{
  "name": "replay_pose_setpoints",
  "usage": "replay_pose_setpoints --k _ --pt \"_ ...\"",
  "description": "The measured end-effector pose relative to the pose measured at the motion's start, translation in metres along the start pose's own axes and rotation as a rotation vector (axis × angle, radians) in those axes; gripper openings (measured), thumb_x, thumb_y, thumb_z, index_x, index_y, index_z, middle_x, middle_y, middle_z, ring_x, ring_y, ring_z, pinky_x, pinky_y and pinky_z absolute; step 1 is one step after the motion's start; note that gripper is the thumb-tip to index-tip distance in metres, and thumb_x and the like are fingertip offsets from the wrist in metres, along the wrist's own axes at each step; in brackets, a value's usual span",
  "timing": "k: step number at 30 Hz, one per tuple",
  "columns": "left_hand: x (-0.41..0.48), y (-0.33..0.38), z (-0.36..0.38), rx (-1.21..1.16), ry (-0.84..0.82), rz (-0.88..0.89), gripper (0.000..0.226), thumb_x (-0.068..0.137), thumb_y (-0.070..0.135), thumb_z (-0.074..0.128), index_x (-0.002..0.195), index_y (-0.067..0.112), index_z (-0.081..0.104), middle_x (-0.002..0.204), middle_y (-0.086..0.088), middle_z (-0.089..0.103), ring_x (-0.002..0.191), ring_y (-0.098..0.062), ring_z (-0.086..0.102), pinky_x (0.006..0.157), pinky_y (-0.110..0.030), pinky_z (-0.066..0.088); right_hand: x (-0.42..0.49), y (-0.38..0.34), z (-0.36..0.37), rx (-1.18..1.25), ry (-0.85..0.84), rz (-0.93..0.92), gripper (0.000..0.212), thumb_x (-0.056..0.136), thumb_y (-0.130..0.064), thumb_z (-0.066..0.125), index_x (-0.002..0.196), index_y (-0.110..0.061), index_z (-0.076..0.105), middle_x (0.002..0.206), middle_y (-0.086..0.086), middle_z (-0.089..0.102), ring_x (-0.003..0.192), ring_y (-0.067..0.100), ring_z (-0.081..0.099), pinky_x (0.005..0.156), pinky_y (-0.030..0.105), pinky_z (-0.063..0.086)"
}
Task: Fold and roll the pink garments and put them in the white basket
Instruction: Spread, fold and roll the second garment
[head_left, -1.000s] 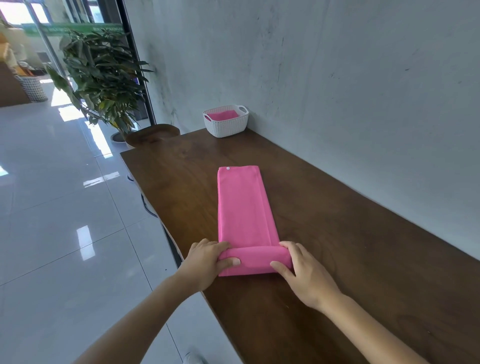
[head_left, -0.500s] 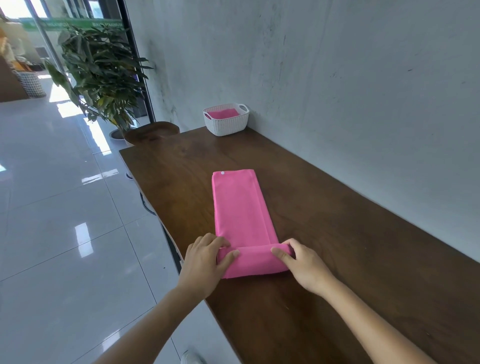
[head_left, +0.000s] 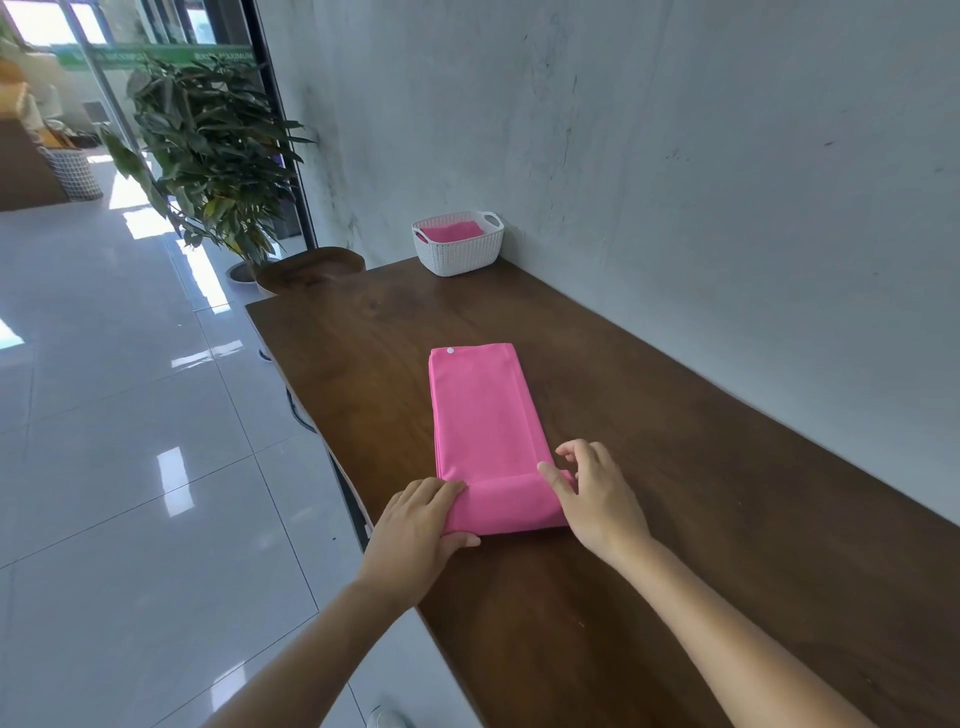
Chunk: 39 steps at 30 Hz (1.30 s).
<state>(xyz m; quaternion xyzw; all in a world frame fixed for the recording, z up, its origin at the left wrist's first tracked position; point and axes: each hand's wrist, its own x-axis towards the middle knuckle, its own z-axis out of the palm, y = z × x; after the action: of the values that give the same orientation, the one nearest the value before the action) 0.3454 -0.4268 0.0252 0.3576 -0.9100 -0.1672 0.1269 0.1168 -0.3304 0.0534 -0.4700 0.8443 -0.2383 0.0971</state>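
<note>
A pink garment (head_left: 483, 410), folded into a long narrow strip with a white snap at its far corner, lies on the dark wooden table (head_left: 675, 467). Its near end is rolled into a short tube. My left hand (head_left: 421, 525) grips the roll's left end, fingers over the top and thumb under its near side. My right hand (head_left: 592, 488) sits at the roll's right end, thumb on the roll, the other fingers lifted and loosely curled. The white basket (head_left: 460, 254) stands at the table's far end by the wall, with another pink garment (head_left: 449, 231) inside.
A grey wall (head_left: 675, 156) runs along the table's right side. The table's left edge drops to a glossy tiled floor (head_left: 130, 467). A small round wooden table (head_left: 311, 270) and a potted plant (head_left: 208, 156) stand beyond the far-left corner.
The roll has turned a little farther along the strip. My right hand's fingers have lifted off the roll and opened, while my left hand keeps its hold on the left end.
</note>
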Motion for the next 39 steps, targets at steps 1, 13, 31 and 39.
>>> replay_pose_setpoints --k 1,13,31,39 --pt "0.002 0.000 -0.004 -0.011 -0.028 -0.002 0.065 0.095 0.063 0.049 0.149 0.027 0.043 0.143 0.008 0.052 0.132 -0.016 0.046 0.114 -0.034 0.036 -0.003 0.001 0.001 0.007 -0.007 -0.053 0.052 0.096 -0.065 0.039 0.133 -0.029 0.049 0.135 -0.007 0.049 0.111 0.006 0.054 0.066 0.011 0.038" --pt "0.013 0.000 -0.032 -0.328 -0.358 -0.203 0.075 0.080 0.074 0.052 0.140 0.027 0.048 0.120 0.007 0.057 0.108 -0.014 0.058 0.093 -0.028 0.056 -0.052 0.026 0.010 0.164 -0.046 -0.162 0.055 0.097 -0.060 0.043 0.146 -0.037 0.038 0.147 -0.019 0.033 0.126 -0.002 0.042 0.089 0.009 0.045" --pt "0.005 0.006 -0.021 -0.276 0.145 -0.166 0.034 0.092 0.062 0.057 0.112 0.034 0.058 0.117 0.015 0.055 0.098 -0.006 0.056 0.084 -0.026 0.058 -0.026 0.004 0.003 0.290 -0.161 0.101 0.050 0.094 -0.068 0.043 0.117 -0.025 0.056 0.116 -0.007 0.057 0.102 0.008 0.056 0.065 0.012 0.038" --pt "-0.006 0.002 -0.005 -0.039 0.121 0.062 0.062 0.092 0.062 0.059 0.143 0.031 0.045 0.143 0.013 0.046 0.132 -0.010 0.040 0.109 -0.031 0.045 0.004 -0.007 0.002 0.193 -0.172 0.199 0.054 0.096 -0.068 0.043 0.117 -0.020 0.057 0.116 -0.002 0.061 0.096 0.013 0.057 0.059 0.018 0.037"
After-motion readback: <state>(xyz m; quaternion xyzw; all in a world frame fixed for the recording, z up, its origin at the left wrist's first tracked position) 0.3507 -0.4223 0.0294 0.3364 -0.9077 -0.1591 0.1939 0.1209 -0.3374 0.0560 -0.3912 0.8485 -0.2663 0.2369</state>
